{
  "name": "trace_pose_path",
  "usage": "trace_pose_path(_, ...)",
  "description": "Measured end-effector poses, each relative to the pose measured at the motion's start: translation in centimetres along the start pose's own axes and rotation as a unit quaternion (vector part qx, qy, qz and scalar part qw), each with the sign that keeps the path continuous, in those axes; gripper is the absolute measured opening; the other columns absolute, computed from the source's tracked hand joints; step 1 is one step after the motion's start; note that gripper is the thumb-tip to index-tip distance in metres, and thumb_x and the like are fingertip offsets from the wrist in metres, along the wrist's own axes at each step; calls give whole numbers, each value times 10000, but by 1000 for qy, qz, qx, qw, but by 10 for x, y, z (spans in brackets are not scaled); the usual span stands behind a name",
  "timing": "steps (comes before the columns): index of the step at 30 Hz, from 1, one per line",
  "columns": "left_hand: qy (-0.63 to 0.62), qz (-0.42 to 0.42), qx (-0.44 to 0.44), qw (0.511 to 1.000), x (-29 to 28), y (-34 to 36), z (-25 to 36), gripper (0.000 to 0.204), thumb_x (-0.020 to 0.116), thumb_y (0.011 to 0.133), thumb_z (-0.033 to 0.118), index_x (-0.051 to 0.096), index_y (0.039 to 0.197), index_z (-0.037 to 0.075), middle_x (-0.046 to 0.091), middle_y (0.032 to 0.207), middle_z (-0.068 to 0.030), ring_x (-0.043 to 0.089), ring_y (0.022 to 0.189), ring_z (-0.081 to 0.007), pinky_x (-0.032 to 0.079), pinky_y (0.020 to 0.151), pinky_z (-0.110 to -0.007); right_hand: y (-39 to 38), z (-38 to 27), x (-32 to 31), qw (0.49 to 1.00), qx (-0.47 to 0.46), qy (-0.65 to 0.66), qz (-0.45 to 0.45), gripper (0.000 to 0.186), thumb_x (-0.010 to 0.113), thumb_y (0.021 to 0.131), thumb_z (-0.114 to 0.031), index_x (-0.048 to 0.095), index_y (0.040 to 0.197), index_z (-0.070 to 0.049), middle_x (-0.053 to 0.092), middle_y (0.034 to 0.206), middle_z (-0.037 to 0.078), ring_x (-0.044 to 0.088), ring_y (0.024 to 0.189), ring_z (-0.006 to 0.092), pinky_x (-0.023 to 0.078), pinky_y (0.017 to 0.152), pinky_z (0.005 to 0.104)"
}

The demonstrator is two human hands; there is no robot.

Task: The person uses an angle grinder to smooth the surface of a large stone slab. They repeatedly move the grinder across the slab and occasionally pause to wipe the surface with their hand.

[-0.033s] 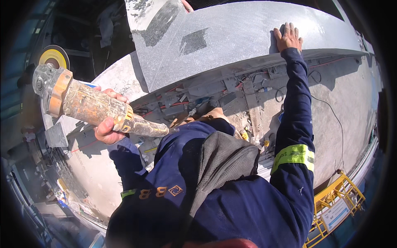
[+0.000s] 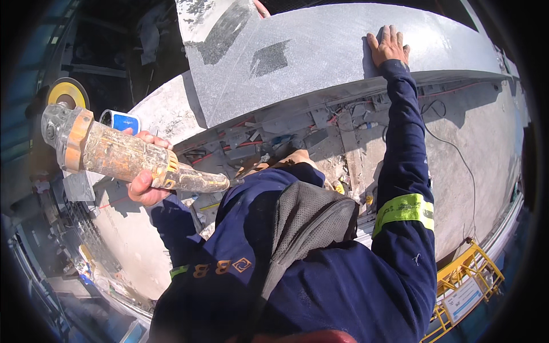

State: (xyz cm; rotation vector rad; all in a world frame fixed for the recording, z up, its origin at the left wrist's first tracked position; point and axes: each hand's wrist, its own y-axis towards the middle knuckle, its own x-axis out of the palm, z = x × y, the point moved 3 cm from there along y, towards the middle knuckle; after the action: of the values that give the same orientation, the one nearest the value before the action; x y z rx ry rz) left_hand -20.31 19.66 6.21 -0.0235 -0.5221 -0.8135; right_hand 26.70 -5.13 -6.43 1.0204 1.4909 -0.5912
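My left hand [image 2: 147,190] is wrapped round the body of a dusty, orange-and-grey angle grinder [image 2: 123,151], fingers over the far side and thumb on the near side. A yellow-centred round disc [image 2: 66,94] sits at its head, left of a large grey stone slab [image 2: 326,48] and apart from it. The grinder's tail end reaches my torso. On the slab's upper face, towards the right, my right hand [image 2: 390,50] lies flat with the fingers spread, holding nothing. A darker square patch [image 2: 269,58] marks the slab's surface.
A blue-and-white can [image 2: 126,122] stands behind my left hand, beside a pale slab piece [image 2: 166,108]. Stone scraps and red cables litter the floor below the slab. A black cord [image 2: 466,160] runs at right, near a yellow metal frame [image 2: 472,266]. Another person's fingers [image 2: 261,8] show at the top.
The grinder and my left hand have shifted slightly left and down, so more of the blue-and-white can shows. My right hand appears a little further left and up on the slab.
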Motion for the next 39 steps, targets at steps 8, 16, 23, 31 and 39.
trace_pose_path(8, 81, 53, 144, 985, -19, -53, 42, 861, 737, 735, 245, 295, 1442, 31, 492, 1199, -166, 541, 1054, -303, 426, 914, -487, -95, -282, 62, 868, -482, 43, -114, 716, 301, 999, -553, 282, 1524, -67, 258, 1591, 130, 214, 1482, 279, 135, 1209, 490)
trace_pose_path(16, 43, 42, 132, 989, -21, -61, 43, 855, 723, 742, 253, 291, 1446, 32, 493, 1207, -153, 539, 1045, -302, 411, 922, -488, 99, 123, 22, 991, 58, -116, -44, 723, 291, 981, -622, 289, 1537, -159, 250, 1608, 67, 210, 1487, 261, 192, 1170, 540)
trace_pose_path(23, 28, 45, 134, 990, -25, -52, 36, 875, 741, 723, 229, 284, 1443, 35, 494, 1205, -149, 533, 1035, -300, 409, 927, -489, -136, 481, -15, 853, 487, -172, -77, 767, 366, 901, -684, 460, 1421, -129, 406, 1476, 171, 394, 1359, 322, 317, 1096, 495)
trace_pose_path(31, 15, -47, 109, 993, -11, -9, 31, 873, 736, 763, 251, 254, 1461, 41, 489, 1233, -150, 522, 1092, -303, 405, 966, -476, -423, 425, 62, 795, 502, -131, -315, 625, 491, 884, -601, 536, 1334, -170, 520, 1359, 157, 503, 1239, 326, 405, 1017, 463)
trace_pose_path(39, -14, -85, 58, 995, 16, 20, 15, 866, 718, 749, 236, 260, 1458, 45, 484, 1233, -156, 529, 1111, -310, 415, 987, -495, -480, 428, 117, 820, 352, -141, -429, 488, 616, 867, -517, 612, 1248, -211, 633, 1242, 143, 612, 1120, 329, 493, 939, 431)
